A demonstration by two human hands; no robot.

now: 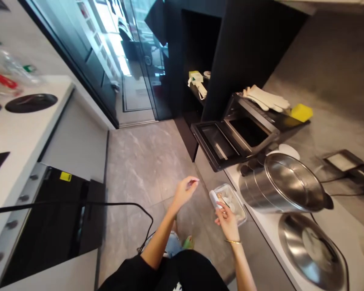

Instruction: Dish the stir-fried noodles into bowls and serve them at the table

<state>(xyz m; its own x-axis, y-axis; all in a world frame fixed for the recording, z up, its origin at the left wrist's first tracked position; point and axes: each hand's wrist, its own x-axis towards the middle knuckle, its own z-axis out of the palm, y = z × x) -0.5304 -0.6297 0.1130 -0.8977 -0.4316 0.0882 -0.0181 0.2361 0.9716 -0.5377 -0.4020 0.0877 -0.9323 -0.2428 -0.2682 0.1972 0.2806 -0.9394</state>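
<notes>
My left hand [185,190] is raised over the floor, its fingers curled with the fingertips pressed together; what they hold, if anything, is too small to tell. Farther right, my right hand [227,221] has its fingers closed around a white handle-like object [214,199]. Under that object and hand lies a clear rectangular container [240,208] with pale, whitish contents, at the counter's edge. Its near side is partly hidden by my right hand.
An oven [251,127] stands with its door [218,144] lowered over the counter edge. Right of the container are a large steel pot [261,190] and a round steel lid [314,248]. A black cable [118,203] crosses at the left.
</notes>
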